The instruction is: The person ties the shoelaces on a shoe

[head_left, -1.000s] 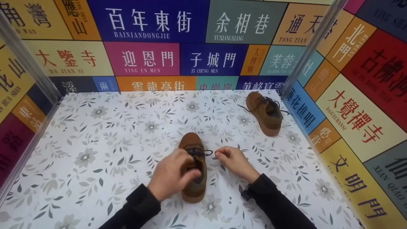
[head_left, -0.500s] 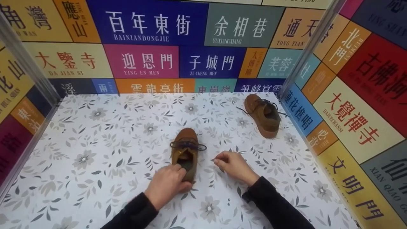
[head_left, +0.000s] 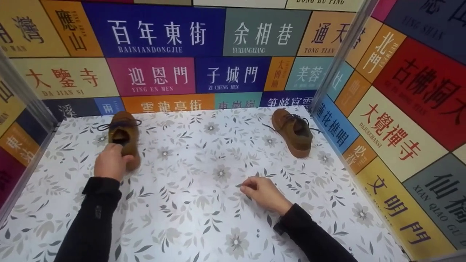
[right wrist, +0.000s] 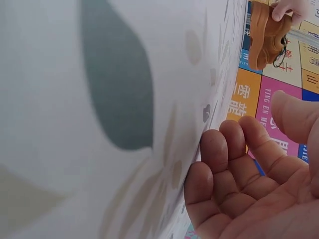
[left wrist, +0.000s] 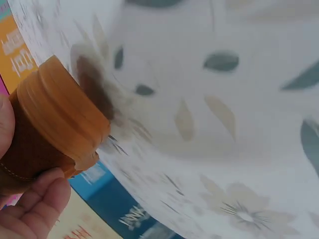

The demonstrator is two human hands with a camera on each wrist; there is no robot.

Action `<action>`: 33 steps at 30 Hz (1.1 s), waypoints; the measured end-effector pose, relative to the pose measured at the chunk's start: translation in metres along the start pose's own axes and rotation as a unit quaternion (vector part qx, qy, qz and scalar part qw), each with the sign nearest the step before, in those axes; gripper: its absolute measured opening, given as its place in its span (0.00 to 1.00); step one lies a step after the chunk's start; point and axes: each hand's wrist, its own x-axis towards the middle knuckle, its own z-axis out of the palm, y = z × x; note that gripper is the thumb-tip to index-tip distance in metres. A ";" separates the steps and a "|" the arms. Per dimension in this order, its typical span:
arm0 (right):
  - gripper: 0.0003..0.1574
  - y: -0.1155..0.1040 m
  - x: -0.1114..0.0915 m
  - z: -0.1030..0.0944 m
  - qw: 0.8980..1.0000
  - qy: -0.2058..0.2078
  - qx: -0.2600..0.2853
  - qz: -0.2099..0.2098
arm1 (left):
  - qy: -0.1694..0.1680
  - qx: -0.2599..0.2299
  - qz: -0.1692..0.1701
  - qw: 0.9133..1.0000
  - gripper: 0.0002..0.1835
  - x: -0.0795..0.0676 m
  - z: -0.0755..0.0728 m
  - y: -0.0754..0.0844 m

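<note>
My left hand (head_left: 111, 162) grips the bow-tied brown shoe (head_left: 132, 145) by its heel at the far left corner of the table (head_left: 185, 214); pushing farther could bump its toe on the wall (head_left: 153, 76). My right hand (head_left: 265, 193), loosely curled, holds nothing; by the far right corner, the loose-laced shoe (head_left: 294, 140) could snag if its trailing ends catch.
</note>
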 end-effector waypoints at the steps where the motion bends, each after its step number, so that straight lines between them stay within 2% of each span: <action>1: 0.12 -0.001 0.000 0.001 1.000 -0.002 0.000 -0.002 | -0.004 0.004 -0.010 1.000 0.23 0.000 -0.002 -0.007; 4: 0.12 -0.003 0.000 0.002 1.000 -0.004 0.000 -0.009 | -0.020 0.009 -0.031 0.999 0.25 -0.001 -0.007 -0.019; 6: 0.12 -0.004 0.000 0.001 1.000 -0.005 0.001 -0.011 | -0.026 0.010 -0.041 0.999 0.26 -0.001 -0.009 -0.021; 9: 0.12 -0.005 0.002 -0.003 1.000 -0.001 -0.005 -0.017 | -0.030 0.004 -0.066 0.997 0.32 -0.003 -0.011 -0.015; 11: 0.14 -0.003 0.005 -0.011 1.000 0.015 -0.014 -0.015 | -0.016 0.003 -0.078 0.997 0.37 -0.007 -0.010 -0.007; 13: 0.18 0.002 0.010 -0.028 0.998 0.052 -0.036 -0.005 | 0.014 -0.004 -0.074 0.997 0.40 -0.016 -0.007 0.006; 15: 0.24 0.010 0.017 -0.054 0.991 0.113 -0.071 0.015 | 0.059 -0.011 -0.052 0.997 0.38 -0.028 -0.003 0.022; 17: 0.30 0.023 0.025 -0.084 0.975 0.188 -0.110 0.046 | 0.095 -0.024 -0.014 0.995 0.31 -0.042 0.000 0.039; 19: 0.37 0.037 0.031 -0.114 0.957 0.237 -0.139 0.097 | 0.103 -0.045 0.022 0.993 0.23 -0.057 0.003 0.057; 21: 0.44 0.053 0.034 -0.137 0.946 0.250 -0.156 0.138 | 0.078 -0.064 0.049 0.994 0.18 -0.072 0.005 0.074; 24: 0.46 0.073 0.036 -0.158 0.942 0.220 -0.190 0.168 | 0.011 -0.089 0.070 0.993 0.13 -0.093 0.011 0.096; 26: 0.43 0.082 0.037 -0.164 0.940 0.216 -0.217 0.148 | -0.027 -0.096 0.075 0.992 0.11 -0.103 0.016 0.107; 29: 0.37 0.090 0.042 -0.168 0.935 0.219 -0.257 0.105 | -0.059 -0.101 0.078 0.990 0.10 -0.112 0.023 0.115; 33: 0.32 0.097 0.053 -0.170 0.932 0.212 -0.281 0.084 | -0.062 -0.107 0.094 0.988 0.08 -0.119 0.032 0.118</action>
